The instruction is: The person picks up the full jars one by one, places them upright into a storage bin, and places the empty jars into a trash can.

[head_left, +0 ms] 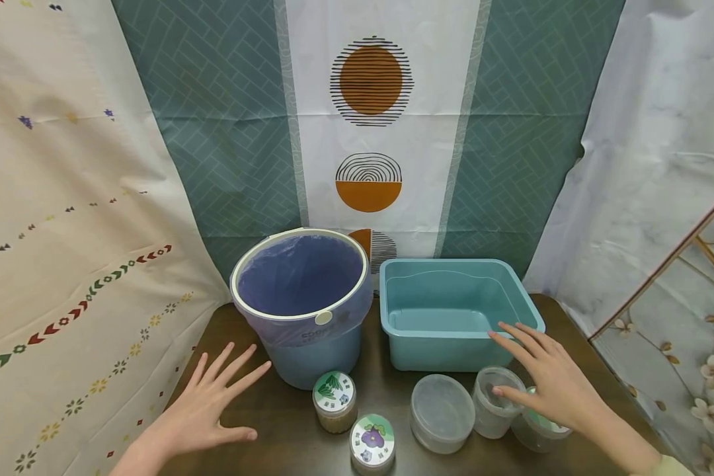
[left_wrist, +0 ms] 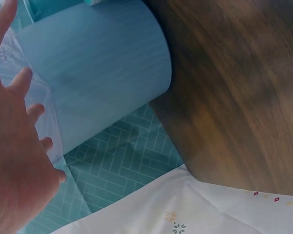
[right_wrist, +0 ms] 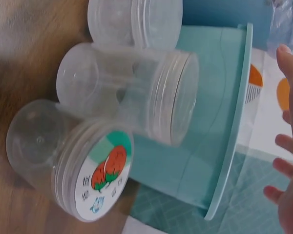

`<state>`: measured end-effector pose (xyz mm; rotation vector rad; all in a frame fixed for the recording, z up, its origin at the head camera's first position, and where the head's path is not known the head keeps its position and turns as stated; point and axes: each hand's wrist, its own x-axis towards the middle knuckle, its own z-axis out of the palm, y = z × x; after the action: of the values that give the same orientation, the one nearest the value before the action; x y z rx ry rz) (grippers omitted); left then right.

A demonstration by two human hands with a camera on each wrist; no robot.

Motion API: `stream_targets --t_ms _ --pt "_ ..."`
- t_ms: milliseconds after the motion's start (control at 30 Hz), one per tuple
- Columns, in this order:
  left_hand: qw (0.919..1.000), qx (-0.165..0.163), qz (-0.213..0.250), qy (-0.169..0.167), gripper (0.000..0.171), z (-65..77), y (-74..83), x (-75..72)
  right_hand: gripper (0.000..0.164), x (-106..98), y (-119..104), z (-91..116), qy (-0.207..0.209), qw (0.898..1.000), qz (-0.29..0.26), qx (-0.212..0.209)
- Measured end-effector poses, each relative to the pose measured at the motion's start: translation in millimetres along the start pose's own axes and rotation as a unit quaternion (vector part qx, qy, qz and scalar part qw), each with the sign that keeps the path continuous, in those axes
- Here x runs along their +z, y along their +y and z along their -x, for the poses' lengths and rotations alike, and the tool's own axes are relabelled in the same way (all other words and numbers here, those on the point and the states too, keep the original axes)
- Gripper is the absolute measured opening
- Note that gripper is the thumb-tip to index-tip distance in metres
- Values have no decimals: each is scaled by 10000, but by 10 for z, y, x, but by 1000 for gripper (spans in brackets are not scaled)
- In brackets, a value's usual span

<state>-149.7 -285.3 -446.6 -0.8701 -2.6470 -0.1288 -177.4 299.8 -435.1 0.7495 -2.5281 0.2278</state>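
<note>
Left hand [head_left: 205, 406], fingers spread wide, empty, near the bin [head_left: 318, 357]; right hand [head_left: 556, 380], also spread and empty, above the rightmost of 5 jars [head_left: 443, 408] standing on the table [head_left: 285, 430] before bin and tub [head_left: 440, 354].

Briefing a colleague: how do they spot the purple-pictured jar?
Find the blue bin left of the turquoise tub. Before it stands the green-leaf jar; nearer and slightly right is the purple-pictured jar. Only its lid shows large purple artwork.
</note>
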Motion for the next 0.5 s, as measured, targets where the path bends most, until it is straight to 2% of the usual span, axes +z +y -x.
stream_targets --t_ms 267,500 --pt "9999 -54 150 -29 97 -2 13 31 87 37 243 -115 493 9986 -113 -178" --pt "9993 -166 310 -105 95 1 38 65 79 136 421 -142 609 9979 -146 -149"
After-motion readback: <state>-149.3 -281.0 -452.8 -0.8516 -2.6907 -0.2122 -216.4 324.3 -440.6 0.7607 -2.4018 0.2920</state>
